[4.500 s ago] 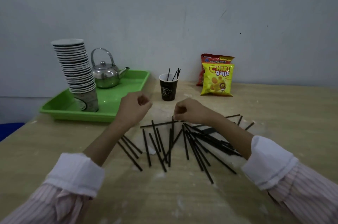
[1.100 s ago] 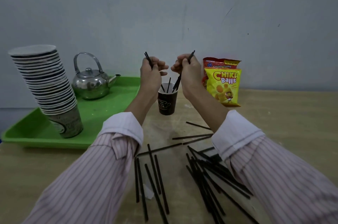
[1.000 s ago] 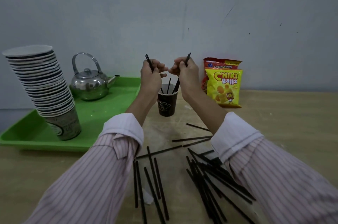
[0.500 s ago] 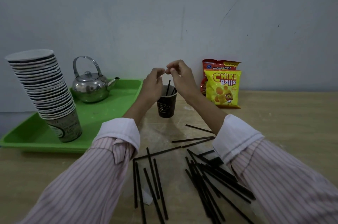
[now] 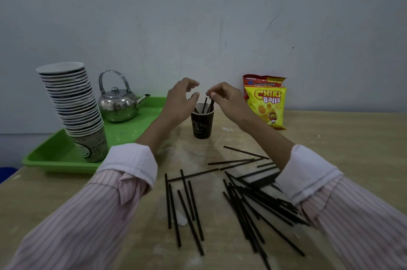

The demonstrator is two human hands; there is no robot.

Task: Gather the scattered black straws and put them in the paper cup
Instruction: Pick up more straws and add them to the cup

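A dark paper cup [image 5: 202, 125] stands on the wooden table [image 5: 343, 137], and a few black straws [image 5: 205, 104] stick up out of it. Just left of the cup's rim, my left hand [image 5: 179, 100] hovers with its fingers spread and nothing in it. Over the rim on the right side, my right hand [image 5: 224, 99] pinches the top of a straw whose lower end is inside the cup. Several loose straws [image 5: 187, 203] lie in front of me. A denser heap of straws [image 5: 253, 199] lies to the right, partly under my right sleeve.
A green tray [image 5: 55, 159] at the left carries a tall leaning stack of paper cups [image 5: 72, 104] and a steel kettle [image 5: 117, 102]. A yellow snack bag [image 5: 267, 106] and a red snack bag [image 5: 262, 81] lean on the wall right of the cup.
Both hands carried straws from the pile up to the cup and lowered them into it. My left hand has since let go and opened; my right hand has stayed pinched.
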